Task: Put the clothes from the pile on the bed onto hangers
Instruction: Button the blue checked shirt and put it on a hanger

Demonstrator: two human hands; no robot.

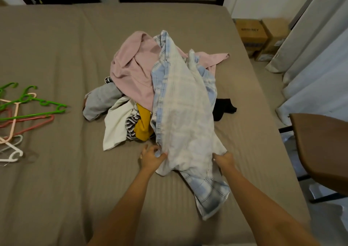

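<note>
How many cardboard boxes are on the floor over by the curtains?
2. Both sit on the floor past the bed's far right corner: the left box and the right box touching beside it, nearer the curtains. More may be hidden behind.

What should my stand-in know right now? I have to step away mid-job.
Left hand: grip shut on the near edge of the plaid shirt.
Right hand: grip shut on the same shirt's other side.
The shirt is draped from the pile toward the near edge of the bed, still partly on the pile.
Hangers lie in a loose heap at the bed's left side, untouched.
Done: nothing hung yet in view.
Left: free the shirt, hang it, then the pink top and the rest.
</note>
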